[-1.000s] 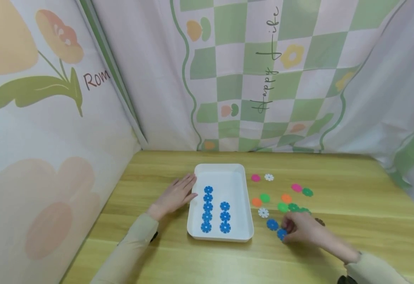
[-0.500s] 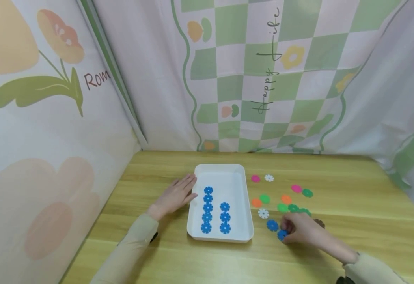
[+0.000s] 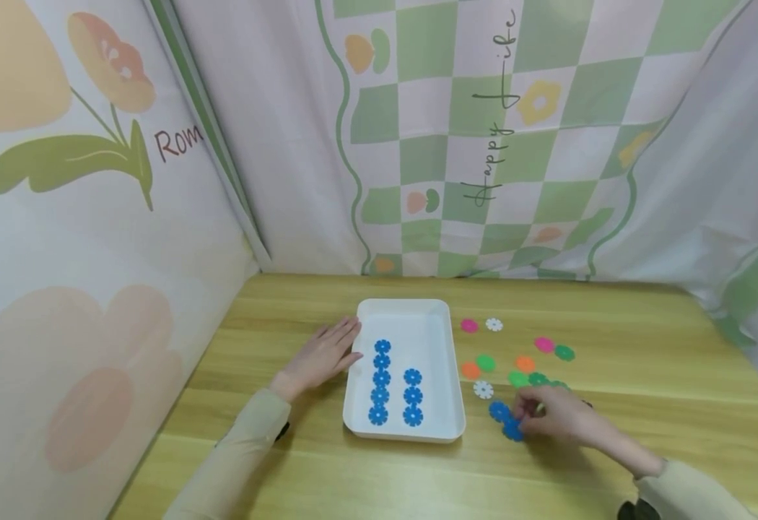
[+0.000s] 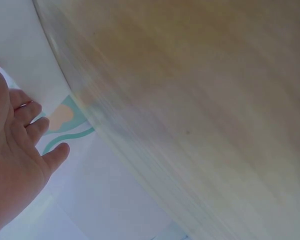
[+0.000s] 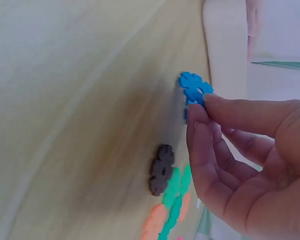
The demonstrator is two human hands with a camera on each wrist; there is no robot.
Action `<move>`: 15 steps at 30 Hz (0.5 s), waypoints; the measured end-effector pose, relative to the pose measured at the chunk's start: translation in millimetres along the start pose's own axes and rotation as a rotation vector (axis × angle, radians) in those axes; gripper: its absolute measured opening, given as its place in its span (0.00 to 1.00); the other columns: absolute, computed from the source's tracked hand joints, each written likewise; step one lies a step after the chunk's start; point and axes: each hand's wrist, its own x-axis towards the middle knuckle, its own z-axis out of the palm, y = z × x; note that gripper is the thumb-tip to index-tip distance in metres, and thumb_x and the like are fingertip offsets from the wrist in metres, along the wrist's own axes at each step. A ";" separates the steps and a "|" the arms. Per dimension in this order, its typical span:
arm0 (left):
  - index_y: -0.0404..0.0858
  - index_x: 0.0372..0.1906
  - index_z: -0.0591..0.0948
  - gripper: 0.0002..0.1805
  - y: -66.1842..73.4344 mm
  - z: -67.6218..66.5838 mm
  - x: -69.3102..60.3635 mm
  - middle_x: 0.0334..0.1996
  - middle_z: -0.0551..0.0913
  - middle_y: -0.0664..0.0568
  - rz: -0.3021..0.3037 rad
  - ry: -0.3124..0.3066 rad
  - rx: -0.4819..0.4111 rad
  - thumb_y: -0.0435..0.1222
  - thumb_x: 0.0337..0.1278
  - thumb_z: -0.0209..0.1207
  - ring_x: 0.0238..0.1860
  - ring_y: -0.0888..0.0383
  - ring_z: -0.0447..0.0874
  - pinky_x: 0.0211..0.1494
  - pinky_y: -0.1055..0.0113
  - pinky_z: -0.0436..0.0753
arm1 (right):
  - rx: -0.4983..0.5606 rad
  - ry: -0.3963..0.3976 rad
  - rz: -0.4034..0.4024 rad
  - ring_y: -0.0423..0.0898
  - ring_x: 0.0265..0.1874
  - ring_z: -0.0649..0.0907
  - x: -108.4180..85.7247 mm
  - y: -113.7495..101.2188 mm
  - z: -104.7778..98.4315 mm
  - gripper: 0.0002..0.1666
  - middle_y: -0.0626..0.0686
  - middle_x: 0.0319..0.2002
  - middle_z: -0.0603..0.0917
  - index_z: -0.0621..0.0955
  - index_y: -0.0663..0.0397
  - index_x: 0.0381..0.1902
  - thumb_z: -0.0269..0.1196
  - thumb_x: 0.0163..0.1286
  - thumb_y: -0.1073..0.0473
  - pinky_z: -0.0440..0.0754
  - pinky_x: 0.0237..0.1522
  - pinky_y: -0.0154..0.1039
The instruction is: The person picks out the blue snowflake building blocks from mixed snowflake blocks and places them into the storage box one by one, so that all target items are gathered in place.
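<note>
My right hand pinches a blue flower-shaped plastic disc between thumb and index finger, right of the white tray. In the right wrist view the disc is tilted and raised off the wood. Another blue disc lies just beside it; whether the two touch, I cannot tell. The fingers of my left hand are extended, resting against the tray's left rim. Inside the tray, blue discs form two columns: a longer left one and a right one of three.
Loose discs lie right of the tray: white, orange, light green, dark green and pink. A brown disc lies near my right hand. A curtain hangs behind the table's back edge.
The blue disc in my right hand has come up from the table and shifted slightly left and forward, showing more of its face. My left hand and the tray's columns stay as they were.
</note>
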 end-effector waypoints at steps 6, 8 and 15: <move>0.37 0.78 0.56 0.36 -0.4 1.1 1.3 0.79 0.55 0.46 -0.005 0.000 0.004 0.56 0.77 0.38 0.80 0.49 0.54 0.79 0.48 0.63 | 0.026 -0.006 -0.069 0.29 0.32 0.78 6.5 -2.6 -14.4 0.05 0.45 0.33 0.84 0.81 0.53 0.34 0.68 0.62 0.59 0.82 0.34 0.27; 0.37 0.78 0.56 0.36 -0.5 1.8 1.8 0.79 0.55 0.46 -0.005 0.005 0.003 0.56 0.77 0.38 0.79 0.49 0.54 0.78 0.48 0.63 | 0.034 0.009 -0.094 0.28 0.33 0.78 11.1 -5.7 -19.6 0.05 0.45 0.34 0.84 0.81 0.53 0.35 0.67 0.63 0.60 0.82 0.35 0.28; 0.37 0.77 0.57 0.36 -2.3 6.6 1.6 0.79 0.56 0.46 -0.003 0.021 -0.001 0.55 0.77 0.40 0.79 0.49 0.56 0.78 0.48 0.64 | 0.044 0.040 -0.086 0.31 0.32 0.78 34.8 -21.9 -34.1 0.02 0.46 0.33 0.83 0.81 0.54 0.34 0.66 0.65 0.63 0.82 0.36 0.28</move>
